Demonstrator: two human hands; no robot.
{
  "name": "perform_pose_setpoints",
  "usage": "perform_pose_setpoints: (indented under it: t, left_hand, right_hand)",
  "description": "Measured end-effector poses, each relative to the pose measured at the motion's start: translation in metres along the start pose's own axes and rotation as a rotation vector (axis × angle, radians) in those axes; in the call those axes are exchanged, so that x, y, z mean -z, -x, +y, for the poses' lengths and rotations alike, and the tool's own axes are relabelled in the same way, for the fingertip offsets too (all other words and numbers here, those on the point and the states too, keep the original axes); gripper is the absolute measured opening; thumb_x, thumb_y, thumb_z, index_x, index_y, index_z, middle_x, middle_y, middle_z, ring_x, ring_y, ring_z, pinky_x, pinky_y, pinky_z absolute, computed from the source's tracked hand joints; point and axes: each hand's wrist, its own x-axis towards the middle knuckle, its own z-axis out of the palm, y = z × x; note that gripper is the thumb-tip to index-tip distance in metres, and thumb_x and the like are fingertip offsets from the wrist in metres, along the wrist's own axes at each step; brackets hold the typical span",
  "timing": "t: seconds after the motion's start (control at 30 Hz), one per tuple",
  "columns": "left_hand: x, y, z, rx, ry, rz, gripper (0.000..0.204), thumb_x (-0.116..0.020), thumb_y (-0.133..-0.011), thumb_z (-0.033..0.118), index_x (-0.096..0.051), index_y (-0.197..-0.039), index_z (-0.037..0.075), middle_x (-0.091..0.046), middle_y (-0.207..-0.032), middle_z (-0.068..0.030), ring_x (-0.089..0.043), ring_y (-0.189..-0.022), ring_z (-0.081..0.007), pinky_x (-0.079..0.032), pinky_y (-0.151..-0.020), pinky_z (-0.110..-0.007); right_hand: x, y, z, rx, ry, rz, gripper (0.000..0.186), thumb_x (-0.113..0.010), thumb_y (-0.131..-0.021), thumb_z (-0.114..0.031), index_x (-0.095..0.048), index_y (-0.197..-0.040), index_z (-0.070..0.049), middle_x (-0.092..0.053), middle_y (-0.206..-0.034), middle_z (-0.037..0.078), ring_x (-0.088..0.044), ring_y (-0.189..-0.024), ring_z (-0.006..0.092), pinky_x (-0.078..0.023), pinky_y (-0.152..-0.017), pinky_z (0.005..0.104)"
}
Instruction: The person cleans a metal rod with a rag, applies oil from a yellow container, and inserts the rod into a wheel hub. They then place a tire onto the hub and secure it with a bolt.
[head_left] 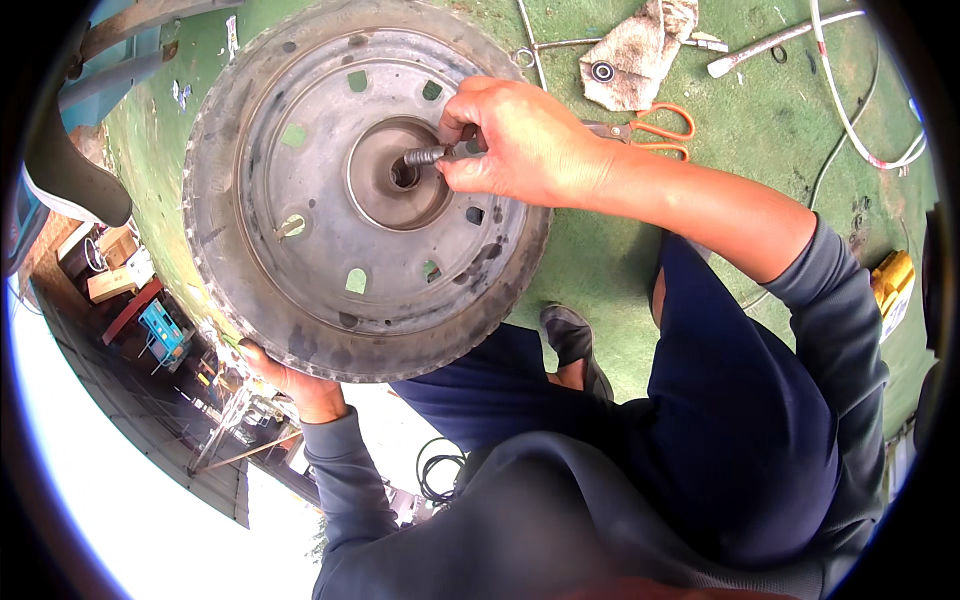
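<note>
A grey metal wheel (320,215) with a worn rubber tyre (222,240) takes up the left middle. My right hand (525,140) reaches over its face. Pinched between thumb and fingers is a short, dark metal bolt (425,157) with a threaded end, lying over the round hub hole (403,177) at the wheel's centre. Whether the bolt touches the hole's edge I cannot tell. My left hand (300,388) grips the tyre's lower left edge; some of its fingers are hidden by the rubber.
On the green floor (600,240) beyond my right hand lie orange-handled scissors (662,130) and a stained cloth (640,55) with a small black ring (601,71) on it. Hoses and cables (850,120) run at the right, near a yellow object (892,280). My shoe (575,345) is close to the tyre.
</note>
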Motion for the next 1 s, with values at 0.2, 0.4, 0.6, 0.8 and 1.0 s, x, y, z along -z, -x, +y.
perform_pose_setpoints:
  t: [0.2,0.4,0.6,0.8,1.0]
  left_hand:
    - [0.006,-0.001,-0.005,0.034,0.050,0.082,0.087,-0.051,-0.092,0.069,-0.034,-0.154,0.012,-0.038,-0.157,-0.0100,-0.036,-0.143,-0.0330,-0.030,-0.118,-0.052]
    - [0.012,-0.005,-0.007,-0.027,0.004,0.102,0.085,-0.049,-0.093,0.068,-0.034,-0.154,0.011,-0.038,-0.156,-0.0110,-0.037,-0.142,-0.0336,-0.032,-0.117,-0.052]
    - [0.016,-0.003,-0.007,-0.075,-0.027,0.111,0.084,-0.047,-0.094,0.067,-0.031,-0.155,0.011,-0.037,-0.156,-0.0119,-0.038,-0.142,-0.0338,-0.032,-0.117,-0.053]
    - [0.013,-0.005,-0.010,-0.038,0.012,0.117,0.088,-0.050,-0.092,0.069,-0.031,-0.155,0.011,-0.037,-0.157,-0.0115,-0.037,-0.142,-0.0340,-0.032,-0.117,-0.053]
    - [0.004,-0.007,-0.014,-0.049,-0.051,0.168,0.089,-0.049,-0.091,0.070,-0.031,-0.155,0.012,-0.033,-0.159,-0.0114,-0.034,-0.143,-0.0345,-0.030,-0.118,-0.052]
  right_hand:
    - [-0.011,-0.006,-0.001,0.042,0.052,-0.108,0.034,-0.075,-0.078,-0.027,-0.067,-0.097,0.000,-0.063,-0.098,0.015,-0.065,-0.091,0.0356,-0.053,-0.081,0.0447]
    - [-0.014,-0.016,-0.010,0.064,0.127,-0.162,0.030,-0.074,-0.082,-0.026,-0.067,-0.097,-0.002,-0.061,-0.097,0.014,-0.064,-0.092,0.0365,-0.052,-0.080,0.0464]
    - [-0.017,-0.014,-0.002,0.097,0.113,-0.089,0.025,-0.072,-0.085,-0.022,-0.068,-0.101,-0.003,-0.063,-0.101,0.014,-0.064,-0.094,0.0377,-0.052,-0.081,0.0468]
    - [-0.001,0.023,0.039,-0.009,0.149,0.018,0.024,-0.071,-0.086,-0.018,-0.068,-0.104,-0.003,-0.065,-0.097,0.014,-0.066,-0.090,0.0372,-0.053,-0.078,0.0452]
    - [0.025,0.085,0.073,-0.280,0.169,0.130,0.019,-0.069,-0.087,-0.015,-0.069,-0.102,-0.003,-0.067,-0.096,0.015,-0.068,-0.087,0.0342,-0.054,-0.077,0.0440]
